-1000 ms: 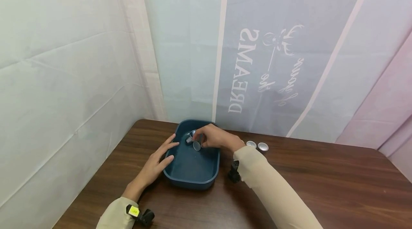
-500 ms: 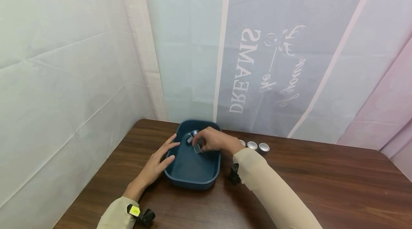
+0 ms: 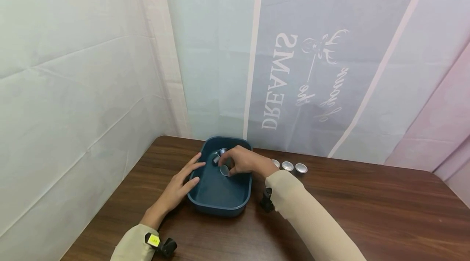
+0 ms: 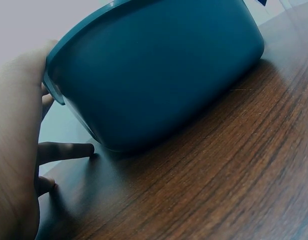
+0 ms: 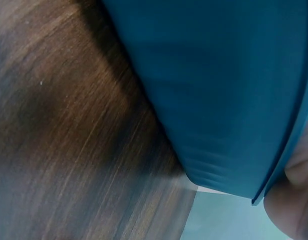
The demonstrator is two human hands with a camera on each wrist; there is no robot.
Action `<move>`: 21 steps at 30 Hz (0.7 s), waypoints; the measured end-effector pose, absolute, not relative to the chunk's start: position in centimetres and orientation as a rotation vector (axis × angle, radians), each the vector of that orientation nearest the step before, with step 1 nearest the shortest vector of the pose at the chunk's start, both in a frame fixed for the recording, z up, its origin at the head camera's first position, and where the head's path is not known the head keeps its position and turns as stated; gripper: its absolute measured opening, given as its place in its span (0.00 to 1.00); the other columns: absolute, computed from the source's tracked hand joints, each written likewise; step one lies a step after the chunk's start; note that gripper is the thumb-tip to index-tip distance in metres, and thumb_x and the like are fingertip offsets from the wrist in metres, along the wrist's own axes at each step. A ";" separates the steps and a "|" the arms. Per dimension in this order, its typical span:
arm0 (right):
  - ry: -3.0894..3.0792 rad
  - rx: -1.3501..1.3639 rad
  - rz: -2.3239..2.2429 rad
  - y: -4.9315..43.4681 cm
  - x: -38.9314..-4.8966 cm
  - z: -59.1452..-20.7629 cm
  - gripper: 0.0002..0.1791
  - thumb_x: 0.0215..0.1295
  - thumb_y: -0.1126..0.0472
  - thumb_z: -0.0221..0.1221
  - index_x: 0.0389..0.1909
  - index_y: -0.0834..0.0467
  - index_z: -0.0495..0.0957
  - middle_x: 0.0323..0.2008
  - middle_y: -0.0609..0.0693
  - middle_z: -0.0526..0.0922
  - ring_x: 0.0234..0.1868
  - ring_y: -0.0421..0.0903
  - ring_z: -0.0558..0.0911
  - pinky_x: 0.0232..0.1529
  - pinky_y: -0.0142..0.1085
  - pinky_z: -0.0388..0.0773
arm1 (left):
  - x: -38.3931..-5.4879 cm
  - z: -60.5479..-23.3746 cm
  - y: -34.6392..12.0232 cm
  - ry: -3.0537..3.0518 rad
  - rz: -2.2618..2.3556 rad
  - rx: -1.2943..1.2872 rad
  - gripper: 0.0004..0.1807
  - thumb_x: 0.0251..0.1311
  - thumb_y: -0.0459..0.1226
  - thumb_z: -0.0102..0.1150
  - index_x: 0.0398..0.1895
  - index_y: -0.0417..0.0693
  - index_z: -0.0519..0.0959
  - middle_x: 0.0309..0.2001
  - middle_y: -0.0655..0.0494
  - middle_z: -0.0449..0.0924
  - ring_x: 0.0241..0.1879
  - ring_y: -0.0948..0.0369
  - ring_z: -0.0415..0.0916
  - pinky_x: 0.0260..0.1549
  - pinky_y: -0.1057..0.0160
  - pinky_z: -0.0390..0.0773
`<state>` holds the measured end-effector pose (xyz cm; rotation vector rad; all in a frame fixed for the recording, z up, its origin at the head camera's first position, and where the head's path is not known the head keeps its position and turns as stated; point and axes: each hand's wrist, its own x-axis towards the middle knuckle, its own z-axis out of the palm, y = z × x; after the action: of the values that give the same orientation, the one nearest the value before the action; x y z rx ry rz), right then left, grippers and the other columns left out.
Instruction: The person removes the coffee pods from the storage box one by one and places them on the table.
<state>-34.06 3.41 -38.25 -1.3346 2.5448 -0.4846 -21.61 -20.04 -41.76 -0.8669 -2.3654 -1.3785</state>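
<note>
A dark teal plastic bin (image 3: 220, 203) stands on the wooden table. My right hand (image 3: 242, 160) reaches over its right rim and pinches a silver coffee capsule (image 3: 224, 170) between thumb and index finger, low inside the bin. Just behind it lie other silver capsules (image 3: 222, 151), partly covered by the fingers. My left hand (image 3: 180, 181) rests on the bin's left rim with its fingers spread and relaxed; in the left wrist view, two fingers reach down beside the bin (image 4: 159, 75) to the table. The right wrist view shows the bin's outer wall (image 5: 209, 90), with the held capsule hidden.
Three silver capsules (image 3: 287, 166) stand in a row to the right of the bin, near the table's back edge, lids up. A fabric curtain (image 3: 213, 69) hangs directly behind the table (image 3: 360, 204), and another (image 3: 80, 89) runs along the left side.
My right hand has lowered very slightly with the capsule, which has tilted a little. The leftmost capsule of the row shows more beside my wrist. My left hand stays on the rim.
</note>
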 end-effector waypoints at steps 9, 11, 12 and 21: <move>2.556 -1.300 -0.470 3.3 -34.0 -38.1 0.21 0.54 0.62 0.70 0.51 0.53 0.82 0.42 0.42 0.82 0.30 0.32 0.79 0.31 0.26 0.76 | -21.7 -41.8 -20.1 -2.373 -1.383 -0.860 0.23 0.65 0.25 0.48 0.64 0.35 0.68 0.71 0.35 0.52 0.68 0.37 0.50 0.58 0.33 0.55; 2.549 -1.295 -0.470 3.3 -33.9 -38.1 0.21 0.53 0.62 0.70 0.51 0.53 0.82 0.42 0.43 0.82 0.30 0.32 0.79 0.31 0.26 0.76 | -21.7 -41.9 -20.1 -2.370 -1.385 -0.861 0.23 0.65 0.25 0.48 0.63 0.34 0.67 0.71 0.34 0.52 0.68 0.37 0.50 0.58 0.33 0.55; 2.545 -1.294 -0.473 3.3 -33.9 -38.0 0.21 0.53 0.62 0.70 0.51 0.53 0.82 0.42 0.43 0.82 0.30 0.32 0.79 0.31 0.26 0.76 | -21.7 -41.9 -20.1 -2.369 -1.385 -0.863 0.23 0.65 0.25 0.48 0.63 0.34 0.67 0.71 0.34 0.52 0.68 0.37 0.50 0.58 0.33 0.55; 2.524 -1.320 -0.472 3.3 -33.8 -38.0 0.21 0.53 0.63 0.71 0.50 0.52 0.83 0.38 0.44 0.83 0.29 0.33 0.79 0.30 0.27 0.76 | -21.8 -42.1 -20.2 -2.371 -1.380 -0.864 0.22 0.66 0.27 0.48 0.64 0.36 0.67 0.71 0.35 0.52 0.69 0.37 0.50 0.57 0.33 0.56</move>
<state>-33.80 3.26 -38.05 -1.3199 2.5239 -0.4722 -21.79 -20.15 -42.06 -0.8639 -2.3712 -1.3803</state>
